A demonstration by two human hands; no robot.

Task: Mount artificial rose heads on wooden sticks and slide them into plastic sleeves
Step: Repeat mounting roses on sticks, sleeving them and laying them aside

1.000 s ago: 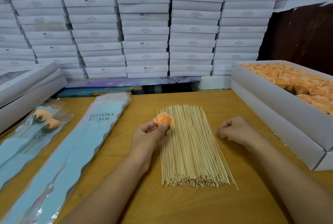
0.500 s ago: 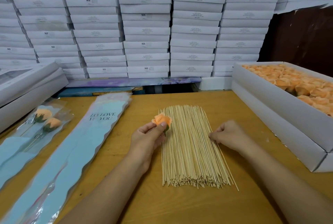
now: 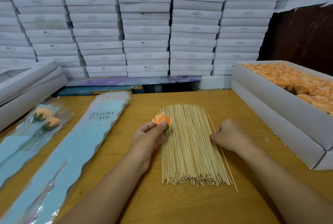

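Note:
My left hand [image 3: 146, 138] pinches an orange rose head [image 3: 162, 119] with a green base, held just above the left edge of a wide pile of wooden sticks [image 3: 191, 150] on the table. My right hand [image 3: 228, 136] rests with curled fingers at the pile's right edge and pinches one stick [image 3: 210, 118] that lies slightly apart from the others. A stack of blue plastic sleeves [image 3: 77, 144] printed "LOVE YOU" lies to the left. Further left lie two finished roses in sleeves [image 3: 47, 121].
An open white box [image 3: 281, 121] full of orange rose heads [image 3: 295, 81] stands at the right on the wooden table [image 3: 180, 205]. White boxes [image 3: 27, 87] sit at the far left. A wall of stacked white cartons [image 3: 146, 25] fills the back.
My right hand moved left from the bare table to the right edge of the stick pile and closed on a stick. My left hand with the rose head barely moved.

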